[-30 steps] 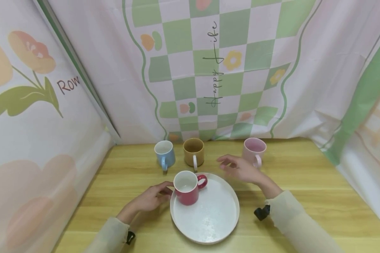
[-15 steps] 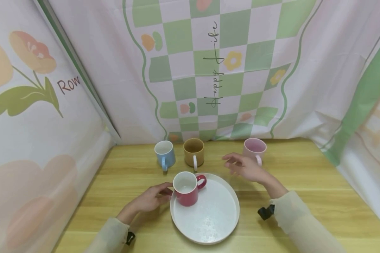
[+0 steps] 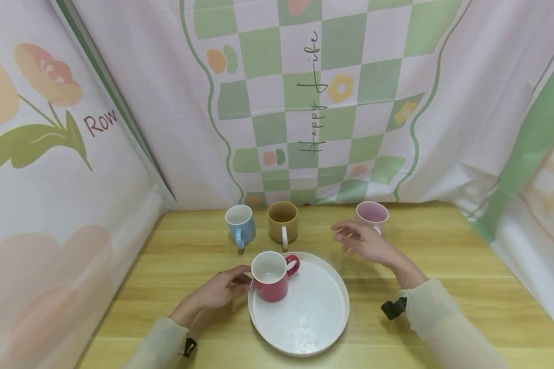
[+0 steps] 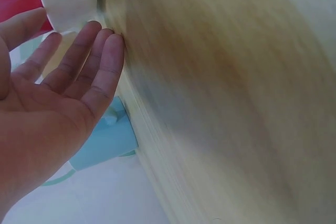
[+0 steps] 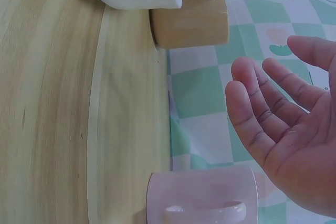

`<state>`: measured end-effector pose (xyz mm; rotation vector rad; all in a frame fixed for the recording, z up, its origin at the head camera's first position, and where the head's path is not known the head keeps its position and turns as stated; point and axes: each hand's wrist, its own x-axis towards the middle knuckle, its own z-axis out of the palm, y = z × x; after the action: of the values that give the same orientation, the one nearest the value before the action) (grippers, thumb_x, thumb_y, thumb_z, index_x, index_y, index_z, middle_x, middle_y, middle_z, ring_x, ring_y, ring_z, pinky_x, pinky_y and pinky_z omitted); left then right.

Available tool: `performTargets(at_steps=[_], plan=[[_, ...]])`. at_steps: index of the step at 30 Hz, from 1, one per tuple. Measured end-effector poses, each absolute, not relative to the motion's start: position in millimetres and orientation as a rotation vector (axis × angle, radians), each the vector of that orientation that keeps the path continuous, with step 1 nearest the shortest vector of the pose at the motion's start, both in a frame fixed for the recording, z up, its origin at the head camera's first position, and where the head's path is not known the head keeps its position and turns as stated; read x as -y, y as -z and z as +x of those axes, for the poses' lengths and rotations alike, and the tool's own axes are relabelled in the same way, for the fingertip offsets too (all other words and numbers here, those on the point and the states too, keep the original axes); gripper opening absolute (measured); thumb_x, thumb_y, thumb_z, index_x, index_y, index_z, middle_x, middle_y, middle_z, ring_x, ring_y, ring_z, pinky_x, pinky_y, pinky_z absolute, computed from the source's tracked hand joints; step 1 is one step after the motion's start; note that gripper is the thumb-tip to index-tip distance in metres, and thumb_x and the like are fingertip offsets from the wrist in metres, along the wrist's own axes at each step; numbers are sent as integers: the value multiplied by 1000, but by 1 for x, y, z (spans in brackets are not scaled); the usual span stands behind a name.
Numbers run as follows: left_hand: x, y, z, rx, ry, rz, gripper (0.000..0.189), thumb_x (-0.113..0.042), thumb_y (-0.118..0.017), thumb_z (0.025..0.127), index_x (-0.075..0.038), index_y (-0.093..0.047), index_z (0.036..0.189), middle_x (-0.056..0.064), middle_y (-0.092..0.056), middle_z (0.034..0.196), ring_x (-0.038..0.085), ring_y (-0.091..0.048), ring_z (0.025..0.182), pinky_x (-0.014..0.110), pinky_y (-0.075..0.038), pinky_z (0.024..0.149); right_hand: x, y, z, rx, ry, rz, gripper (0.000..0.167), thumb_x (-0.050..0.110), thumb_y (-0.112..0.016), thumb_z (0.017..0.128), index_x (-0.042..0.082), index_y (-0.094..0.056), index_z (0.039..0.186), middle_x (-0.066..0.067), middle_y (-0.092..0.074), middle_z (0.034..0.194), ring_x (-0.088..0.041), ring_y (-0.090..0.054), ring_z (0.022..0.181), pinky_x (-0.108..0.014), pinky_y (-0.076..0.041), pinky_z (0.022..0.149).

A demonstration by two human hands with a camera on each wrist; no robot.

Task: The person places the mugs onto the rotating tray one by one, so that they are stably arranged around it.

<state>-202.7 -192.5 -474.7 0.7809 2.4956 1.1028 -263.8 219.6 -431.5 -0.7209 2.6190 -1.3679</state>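
Observation:
A red mug (image 3: 272, 288) with a white inside stands upright on the left part of a round white tray (image 3: 307, 320), its handle pointing right. Beside the tray's left rim, my left hand (image 3: 219, 291) has loosely bent fingers close to the mug; whether they touch mug or rim I cannot tell. The left wrist view shows the palm (image 4: 47, 108) holding nothing. My right hand (image 3: 367, 244) hovers in front of a pink mug (image 3: 372, 212) and hides part of it. In the right wrist view its relaxed fingers (image 5: 247, 114) are spread and hold nothing.
Behind the tray stand a light blue mug (image 3: 244, 228) and a mustard-brown mug (image 3: 277, 225) with a white handle. All rest on a wooden table (image 3: 203, 261). A patterned curtain (image 3: 337, 133) hangs along the back edge, and another printed sheet (image 3: 51, 205) covers the left side.
My right hand has drifted right and slightly away from me, over towards the pink mug. The red mug has shifted slightly left and nearer on the tray. My left hand has barely moved.

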Motion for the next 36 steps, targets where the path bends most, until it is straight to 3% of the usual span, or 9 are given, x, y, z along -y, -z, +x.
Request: performTargets(at_steps=[6, 13, 23, 36], plan=[[193, 474, -203, -2506, -1091, 768, 46, -17, -56, 101, -10, -48, 146, 11, -69, 125, 29, -64, 117, 49, -50, 105, -226, 430, -265, -2635, 1375, -706, 37, 23, -57, 103, 3, -56, 133, -25, -67, 115, -33, -69, 84, -42, -61, 69], [193, 475, -204, -2502, -1097, 775, 44, -18, -57, 101, -12, -49, 144, 11, -69, 125, 29, -64, 118, 48, -51, 105, -232, 427, -263, -2624, 1406, -700, 36, 19, -57, 102, -1, -56, 133, -24, -68, 111, -21, -69, 80, -42, -61, 70], [194, 475, -205, -2505, -1089, 823, 44, -18, -56, 101, -9, -49, 144, 12, -68, 126, 31, -64, 118, 50, -50, 105, -242, 425, -262, -2619, 1405, -613, 41, 23, -55, 103, 1, -52, 138, -28, -64, 123, -30, -69, 89, -41, -61, 74], [194, 479, -204, -2501, -1098, 825, 43, -20, -56, 102, -9, -50, 143, 12, -68, 127, 30, -63, 118, 48, -51, 104, -256, 426, -259, -2639, 1428, -575, 40, 22, -52, 105, 0, -51, 138, -24, -66, 119, -26, -69, 90, -38, -61, 74]])
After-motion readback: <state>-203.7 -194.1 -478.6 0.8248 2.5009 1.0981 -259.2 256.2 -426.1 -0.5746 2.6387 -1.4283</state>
